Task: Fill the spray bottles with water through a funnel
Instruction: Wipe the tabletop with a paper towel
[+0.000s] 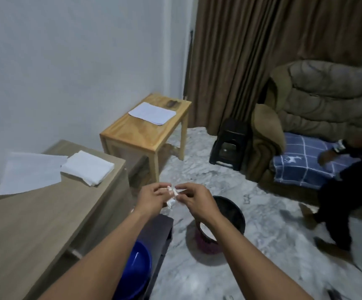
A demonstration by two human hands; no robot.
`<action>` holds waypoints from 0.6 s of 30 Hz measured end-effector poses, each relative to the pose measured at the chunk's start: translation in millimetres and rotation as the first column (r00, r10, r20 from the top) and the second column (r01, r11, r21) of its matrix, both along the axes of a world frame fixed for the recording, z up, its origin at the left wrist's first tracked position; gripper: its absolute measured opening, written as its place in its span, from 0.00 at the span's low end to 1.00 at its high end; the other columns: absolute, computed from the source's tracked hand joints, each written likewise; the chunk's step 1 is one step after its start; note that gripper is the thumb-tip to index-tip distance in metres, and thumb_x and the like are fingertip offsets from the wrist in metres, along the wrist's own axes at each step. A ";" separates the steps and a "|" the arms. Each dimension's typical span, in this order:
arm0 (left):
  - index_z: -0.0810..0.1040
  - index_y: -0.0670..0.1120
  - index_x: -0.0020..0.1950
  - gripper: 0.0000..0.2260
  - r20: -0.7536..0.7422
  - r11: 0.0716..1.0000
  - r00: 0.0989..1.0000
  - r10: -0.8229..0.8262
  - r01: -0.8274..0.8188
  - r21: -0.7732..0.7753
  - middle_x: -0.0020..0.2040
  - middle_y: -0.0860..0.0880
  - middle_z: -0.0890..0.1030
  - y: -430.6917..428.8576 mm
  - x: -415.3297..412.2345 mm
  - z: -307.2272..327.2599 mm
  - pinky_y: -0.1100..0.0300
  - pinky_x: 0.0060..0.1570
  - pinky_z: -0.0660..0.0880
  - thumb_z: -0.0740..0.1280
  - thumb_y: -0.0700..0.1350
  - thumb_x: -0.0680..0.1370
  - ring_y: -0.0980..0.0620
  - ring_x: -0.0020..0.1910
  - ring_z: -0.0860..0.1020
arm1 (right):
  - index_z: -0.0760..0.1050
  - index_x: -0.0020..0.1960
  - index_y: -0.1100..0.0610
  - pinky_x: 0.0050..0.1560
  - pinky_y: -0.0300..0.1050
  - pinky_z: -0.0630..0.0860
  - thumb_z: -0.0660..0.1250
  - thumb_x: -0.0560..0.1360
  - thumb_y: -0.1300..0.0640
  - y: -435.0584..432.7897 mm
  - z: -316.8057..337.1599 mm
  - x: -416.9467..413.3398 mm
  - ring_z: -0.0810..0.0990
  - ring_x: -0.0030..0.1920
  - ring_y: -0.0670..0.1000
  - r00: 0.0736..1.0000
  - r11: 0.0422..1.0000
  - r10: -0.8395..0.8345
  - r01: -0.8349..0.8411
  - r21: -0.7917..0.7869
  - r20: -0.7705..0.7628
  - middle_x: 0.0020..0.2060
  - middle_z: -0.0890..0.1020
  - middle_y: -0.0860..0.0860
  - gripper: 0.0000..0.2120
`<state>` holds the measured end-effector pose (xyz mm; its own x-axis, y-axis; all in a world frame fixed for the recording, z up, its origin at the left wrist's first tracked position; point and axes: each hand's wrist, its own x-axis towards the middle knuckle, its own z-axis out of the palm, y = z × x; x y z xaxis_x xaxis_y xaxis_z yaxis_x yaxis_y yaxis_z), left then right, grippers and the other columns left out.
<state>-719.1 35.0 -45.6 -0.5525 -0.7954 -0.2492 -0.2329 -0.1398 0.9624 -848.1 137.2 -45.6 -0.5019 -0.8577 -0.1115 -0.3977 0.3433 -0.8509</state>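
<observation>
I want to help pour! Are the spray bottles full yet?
No filled bottle or funnel shows. Right now the left hand and right hand pinch a small white thing between them; I can't tell what it is. A blue basin sits below. All the filling looks left.

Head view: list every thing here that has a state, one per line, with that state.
left hand: raised, fingers pinched on a small white object
right hand: raised, pinching the same object
small white object: held between both hands, too blurred to identify
blue basin: on the floor, contents hidden
black bucket: upright, open-topped
folded white cloth: folded, lying on the desk
curtain: drawn shut
</observation>
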 end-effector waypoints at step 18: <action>0.84 0.41 0.40 0.10 0.238 0.935 0.905 -0.353 0.331 0.127 0.35 0.44 0.82 -17.9 -346.6 -204.2 0.64 0.30 0.74 0.68 0.29 0.76 0.51 0.31 0.78 | 0.85 0.55 0.53 0.47 0.50 0.82 0.63 0.81 0.62 11.2 -187.6 -300.4 0.84 0.45 0.53 0.946 0.901 -0.323 0.299 0.314 0.025 0.47 0.86 0.51 0.13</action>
